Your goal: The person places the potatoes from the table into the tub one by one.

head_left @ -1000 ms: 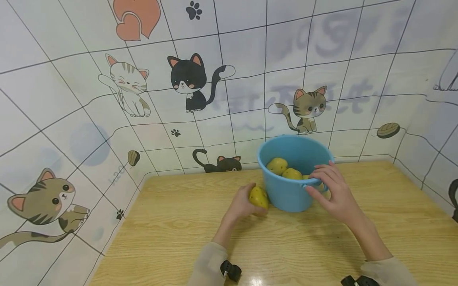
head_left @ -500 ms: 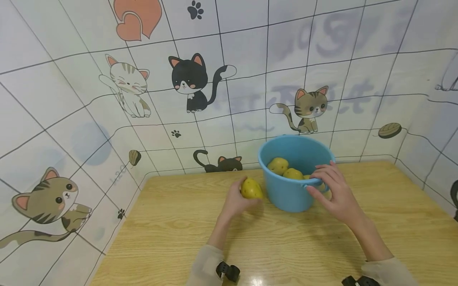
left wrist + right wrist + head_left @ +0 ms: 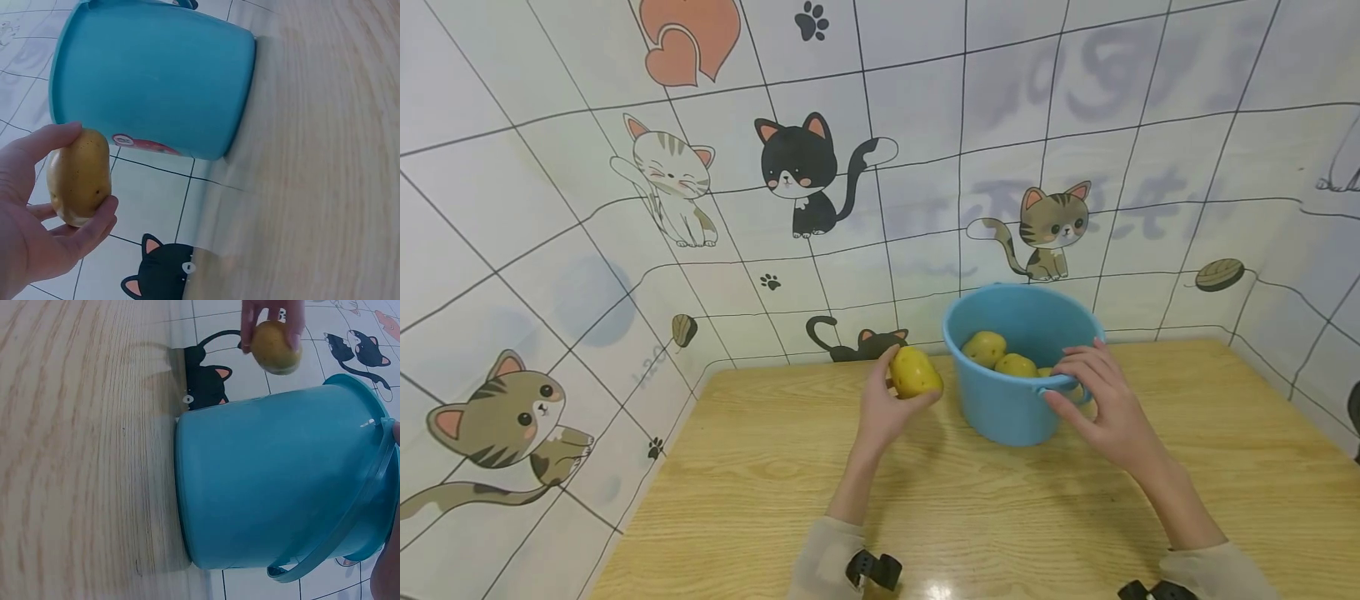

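Observation:
A blue plastic bucket stands on the wooden table near the back wall, with several yellow potatoes inside. My left hand holds a yellow potato lifted off the table, just left of the bucket's rim. In the left wrist view the potato sits between thumb and fingers beside the bucket. My right hand grips the bucket's near right rim at the handle. The right wrist view shows the bucket and the potato held beyond it.
Tiled walls with cartoon cat stickers close in the table at the back and on the left. The table's wooden top stretches toward me in front of the bucket.
My left hand has lifted the potato from the table beside the bucket's base up and slightly left, to about rim height. The right hand and the bucket have stayed put.

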{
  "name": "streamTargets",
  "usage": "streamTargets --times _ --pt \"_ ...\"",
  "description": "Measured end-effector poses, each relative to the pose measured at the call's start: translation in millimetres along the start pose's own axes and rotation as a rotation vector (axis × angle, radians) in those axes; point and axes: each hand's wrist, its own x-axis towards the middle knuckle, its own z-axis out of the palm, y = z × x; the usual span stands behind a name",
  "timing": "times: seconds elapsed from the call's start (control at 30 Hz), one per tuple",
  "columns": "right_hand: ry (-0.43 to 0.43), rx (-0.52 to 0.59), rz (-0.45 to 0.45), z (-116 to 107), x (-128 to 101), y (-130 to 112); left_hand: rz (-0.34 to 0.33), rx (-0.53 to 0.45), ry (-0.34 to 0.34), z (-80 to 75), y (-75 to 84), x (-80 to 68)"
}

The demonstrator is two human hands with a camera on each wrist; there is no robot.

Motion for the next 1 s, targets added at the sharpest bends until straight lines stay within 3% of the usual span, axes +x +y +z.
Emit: streamTargets --times 0.5,0.77,1.0 --pt "-0.005 -0.008 0.012 0 -2 -1 0.087 -0.141 0.114 -3.6 28.3 -0.1" --pt "0.004 -0.005 0.009 1 -2 -2 0.173 -0.167 0.1 -1.0 51.2 1.1" --pt "-0.002 -0.007 0.014 2 -1 -4 0.197 -0.137 0.068 6.7 69.2 3.7"
